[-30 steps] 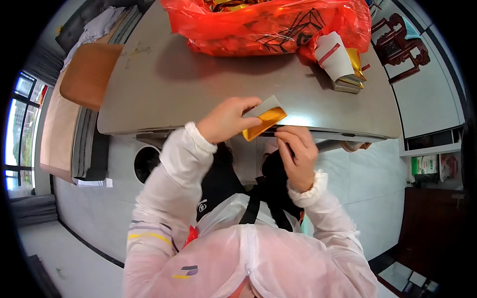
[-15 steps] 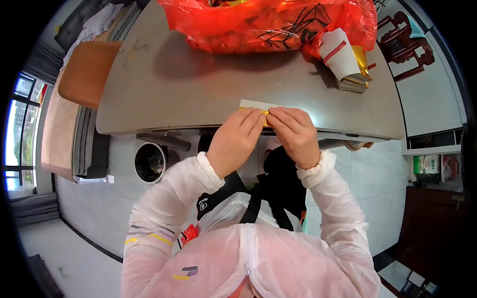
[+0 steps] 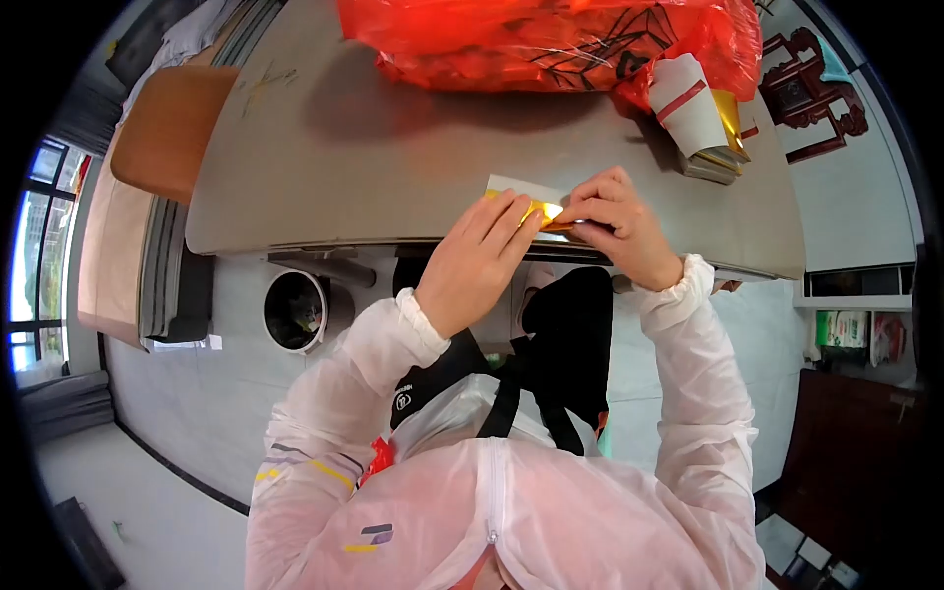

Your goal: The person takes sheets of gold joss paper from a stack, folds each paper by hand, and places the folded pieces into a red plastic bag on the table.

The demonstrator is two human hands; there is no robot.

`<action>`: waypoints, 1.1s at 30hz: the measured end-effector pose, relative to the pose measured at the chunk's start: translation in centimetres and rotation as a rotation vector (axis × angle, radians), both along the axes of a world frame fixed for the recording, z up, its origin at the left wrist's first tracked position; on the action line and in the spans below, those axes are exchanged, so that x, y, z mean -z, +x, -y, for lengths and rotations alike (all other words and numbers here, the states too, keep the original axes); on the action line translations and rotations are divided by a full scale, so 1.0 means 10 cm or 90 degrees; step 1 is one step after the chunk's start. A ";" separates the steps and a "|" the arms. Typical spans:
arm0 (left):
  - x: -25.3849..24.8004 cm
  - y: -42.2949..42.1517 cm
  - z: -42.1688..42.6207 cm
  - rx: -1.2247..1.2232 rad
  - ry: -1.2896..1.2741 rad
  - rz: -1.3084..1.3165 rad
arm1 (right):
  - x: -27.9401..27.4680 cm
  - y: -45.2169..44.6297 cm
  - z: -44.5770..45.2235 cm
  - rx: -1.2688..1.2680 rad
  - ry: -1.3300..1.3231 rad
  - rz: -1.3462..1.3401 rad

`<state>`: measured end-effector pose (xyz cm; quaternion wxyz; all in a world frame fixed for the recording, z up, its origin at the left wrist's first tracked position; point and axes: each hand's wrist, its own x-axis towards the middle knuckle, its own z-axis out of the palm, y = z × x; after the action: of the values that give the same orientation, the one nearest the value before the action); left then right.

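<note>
At the table's near edge lies a sheet of gold foil paper (image 3: 538, 210) with a pale border, partly rolled or folded over. My left hand (image 3: 477, 258) presses its left part, fingers together and extended over the foil. My right hand (image 3: 621, 224) pinches the right end of the gold paper between thumb and fingers. The fingers cover much of the sheet, so its full shape is hidden.
A red plastic bag (image 3: 551, 49) sits at the back of the table (image 3: 393, 187). Beside it stands a stack of gold and white paper (image 3: 703, 123). A brown chair (image 3: 167, 133) is at the left, and a bin (image 3: 295, 313) stands on the floor below.
My right hand has moved right, away from my left, and turned to pinch the paper's right end. More of the gold foil shows between the hands. The view has shifted slightly.
</note>
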<state>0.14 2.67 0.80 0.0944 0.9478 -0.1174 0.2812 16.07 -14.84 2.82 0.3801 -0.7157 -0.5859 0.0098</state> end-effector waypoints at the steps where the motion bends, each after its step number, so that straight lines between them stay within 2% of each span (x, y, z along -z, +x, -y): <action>1: 0.01 0.02 -0.01 0.000 -0.007 0.005 | 0.00 0.03 0.00 0.001 -0.007 -0.006; 4: 0.01 0.06 0.01 0.011 -0.022 -0.049 | -0.06 0.14 -0.02 -0.004 -0.052 -0.040; 7: 0.03 0.06 0.00 0.010 -0.008 -0.029 | -0.08 0.21 -0.05 -0.035 -0.082 -0.088; 19: 0.00 0.03 0.01 0.013 -0.043 -0.041 | -0.21 0.21 -0.21 0.022 -0.205 -0.077; 22: 0.00 0.03 -0.01 0.027 -0.051 -0.040 | -0.13 0.22 -0.20 0.026 -0.163 -0.112; 28: 0.05 0.04 0.03 -0.010 -0.126 -0.032 | -0.09 0.33 -0.08 -0.086 -0.107 -0.131; 33: 0.03 0.02 -0.03 0.019 -0.065 -0.066 | -0.11 0.36 -0.05 -0.100 -0.112 -0.172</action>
<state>0.35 2.93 0.51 0.1529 0.9531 -0.1122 0.2357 19.63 -14.38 3.93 0.3892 -0.6906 -0.5802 0.1870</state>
